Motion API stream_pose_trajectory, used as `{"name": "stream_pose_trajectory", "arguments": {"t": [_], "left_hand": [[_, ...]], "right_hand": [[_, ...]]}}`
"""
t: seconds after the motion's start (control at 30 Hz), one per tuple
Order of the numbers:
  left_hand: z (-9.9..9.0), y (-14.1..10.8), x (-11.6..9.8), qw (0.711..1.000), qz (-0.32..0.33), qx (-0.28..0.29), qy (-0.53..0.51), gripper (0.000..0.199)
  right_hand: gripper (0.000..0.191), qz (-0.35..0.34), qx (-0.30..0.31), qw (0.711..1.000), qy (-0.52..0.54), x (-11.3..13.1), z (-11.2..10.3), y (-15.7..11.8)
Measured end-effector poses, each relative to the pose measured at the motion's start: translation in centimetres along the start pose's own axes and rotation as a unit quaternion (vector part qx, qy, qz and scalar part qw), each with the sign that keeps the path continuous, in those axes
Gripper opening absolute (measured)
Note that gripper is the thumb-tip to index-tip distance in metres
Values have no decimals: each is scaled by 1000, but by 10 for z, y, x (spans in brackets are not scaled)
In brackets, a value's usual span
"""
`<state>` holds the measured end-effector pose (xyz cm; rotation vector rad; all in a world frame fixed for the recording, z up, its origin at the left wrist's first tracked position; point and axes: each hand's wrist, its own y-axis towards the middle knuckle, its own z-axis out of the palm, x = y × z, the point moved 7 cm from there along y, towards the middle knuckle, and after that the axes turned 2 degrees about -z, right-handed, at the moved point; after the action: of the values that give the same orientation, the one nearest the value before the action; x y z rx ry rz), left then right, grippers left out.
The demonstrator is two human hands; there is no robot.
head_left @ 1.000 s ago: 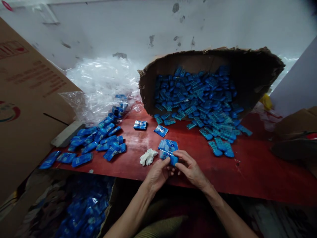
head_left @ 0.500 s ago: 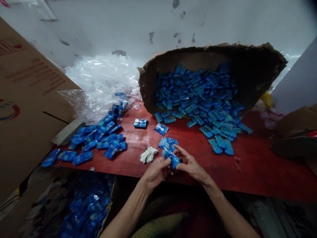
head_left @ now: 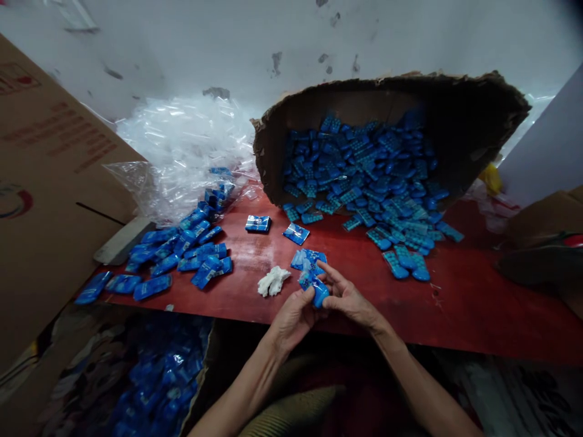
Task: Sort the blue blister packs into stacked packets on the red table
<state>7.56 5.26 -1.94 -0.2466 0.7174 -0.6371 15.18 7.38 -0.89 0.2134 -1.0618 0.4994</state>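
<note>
My left hand (head_left: 295, 315) and my right hand (head_left: 350, 301) both grip a small blue packet (head_left: 321, 295) with a glossy clear wrap, above the table's front edge. Thumbs press on its near side; some fingers are hidden behind it. Just beyond the packet lie blue printed cards (head_left: 300, 258), partly covered by my right fingers. Left of my hands sits a crumpled white wad (head_left: 273, 281), perhaps tissue. Farther back rest a small stack of printed cards (head_left: 257, 223) and a single blue card (head_left: 296, 233).
A torn cardboard carton (head_left: 392, 91) lies on its side, spilling blue dotted packets (head_left: 364, 176) onto the red table (head_left: 483, 303). At left are finished-looking blue packets (head_left: 182, 243), clear plastic sleeves (head_left: 191, 139) and a large carton (head_left: 50, 176). Below, a container holds more blue packets (head_left: 155, 376).
The packet has shifted slightly and is tilted differently between my fingers. My left hand has turned a little. Both hands keep their grip, and the things on the table stay put.
</note>
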Motion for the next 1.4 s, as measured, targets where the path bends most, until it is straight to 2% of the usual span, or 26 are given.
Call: {"name": "stream_pose_trajectory", "arguments": {"t": [0.2, 0.33, 0.53, 0.7, 0.9, 1.03, 1.23, 1.3, 1.4], "left_hand": [[3, -1, -2, 1000, 7, -9, 27, 31], [5, -1, -2, 999, -23, -3, 27, 31], [10, -2, 0, 1000, -8, -15, 9, 37], [7, -3, 2, 998, -20, -30, 47, 32], [5, -3, 5, 999, -16, -30, 9, 33], [10, -5, 7, 1000, -15, -12, 5, 34], [21, -6, 3, 998, -1, 50, -25, 37], [22, -6, 5, 998, 4, 49, -32, 36], [18, -5, 6, 1000, 15, 13, -23, 29]], "right_hand": [[71, -5, -24, 1000, -10, -2, -7, -2], [72, 0, -7, 1000, -13, 0, -11, -1], [72, 1, 6, 1000, 14, -2, -8, -1], [68, -1, -1, 1000, 0, -5, -10, -3], [73, 14, -6, 1000, -2, -8, -9, -4], [73, 13, -4, 1000, 7, -8, -9, -7], [84, 18, 10, 1000, 21, -6, -8, -10], [79, 10, -9, 1000, 11, -7, -8, -10], [60, -29, -67, 995, -65, -6, -8, -10]]}}
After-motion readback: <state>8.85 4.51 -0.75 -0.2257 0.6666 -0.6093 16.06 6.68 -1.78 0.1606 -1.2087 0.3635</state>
